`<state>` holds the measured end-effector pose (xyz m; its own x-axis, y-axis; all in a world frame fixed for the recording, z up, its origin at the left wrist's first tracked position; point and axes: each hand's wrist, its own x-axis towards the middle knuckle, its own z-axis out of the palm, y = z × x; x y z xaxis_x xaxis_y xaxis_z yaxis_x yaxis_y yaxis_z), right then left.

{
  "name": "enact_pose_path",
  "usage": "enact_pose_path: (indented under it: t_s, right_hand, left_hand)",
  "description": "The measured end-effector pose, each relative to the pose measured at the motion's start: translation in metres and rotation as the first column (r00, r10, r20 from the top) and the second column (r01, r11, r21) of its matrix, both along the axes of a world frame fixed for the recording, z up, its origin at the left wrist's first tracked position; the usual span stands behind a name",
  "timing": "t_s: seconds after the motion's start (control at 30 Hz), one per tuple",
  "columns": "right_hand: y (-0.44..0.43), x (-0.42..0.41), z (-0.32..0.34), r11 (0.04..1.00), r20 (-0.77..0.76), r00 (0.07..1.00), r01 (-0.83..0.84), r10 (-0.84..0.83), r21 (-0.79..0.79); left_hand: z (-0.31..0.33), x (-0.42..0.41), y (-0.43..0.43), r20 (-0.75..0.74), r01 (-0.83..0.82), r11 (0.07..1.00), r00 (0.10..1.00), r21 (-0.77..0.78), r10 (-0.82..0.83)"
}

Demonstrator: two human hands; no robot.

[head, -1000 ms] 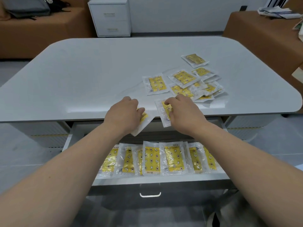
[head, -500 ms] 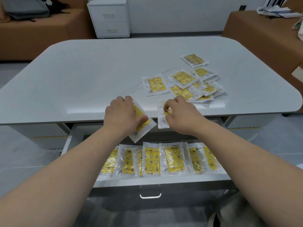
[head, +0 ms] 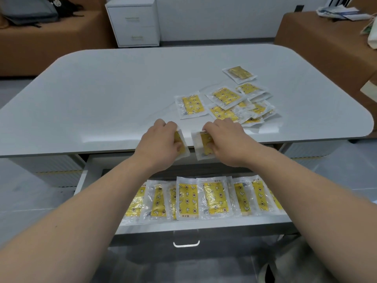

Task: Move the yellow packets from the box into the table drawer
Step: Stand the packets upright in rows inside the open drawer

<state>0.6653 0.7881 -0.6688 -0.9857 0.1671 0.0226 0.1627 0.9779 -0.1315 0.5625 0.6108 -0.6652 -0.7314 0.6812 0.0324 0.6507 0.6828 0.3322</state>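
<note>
head view: my left hand has its fingers curled round one yellow packet, thumb laid across its face. my right hand pinches a second packet, fingers bent over its top and side. both packets sit at the near edge of the table, just beside each other, above the open drawer and not yet in it.

the wrappers look slick, and my right hand seems to have only the edge of its packet. i judge that one could slide out on the way down and land at the dark back of the drawer or on the floor.

the row of packets in the drawer overlaps along the front. setting two in at once could shove it askew, and my forearms hide both ends of the row.

the loose packets lie heaped near my right hand, so a careless wrist might drag some off the table. i see no box.
</note>
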Motion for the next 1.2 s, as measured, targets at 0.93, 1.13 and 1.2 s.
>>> enact_pose_path:
  t_s: [0.93, 1.13, 1.2]
  right_hand:
    - [0.026, 0.046, 0.000, 0.718, 0.426, 0.904, 0.266, 0.047, -0.644]
    - [0.027, 0.057, 0.001, 0.613, 0.425, 0.904, 0.365, -0.053, -0.701]
    - [0.044, 0.063, -0.007, 0.633, 0.531, 0.835, 0.492, -0.147, -0.598]
  left_hand:
    - [0.004, 0.022, 0.014, 0.508, 0.128, 0.985, 0.845, 0.113, -0.168]
    - [-0.007, 0.043, 0.034, 0.617, -0.014, 0.965, 0.771, 0.262, -0.156]
    - [-0.010, 0.046, 0.040, 0.524, -0.007, 0.960, 0.839, 0.281, -0.148]
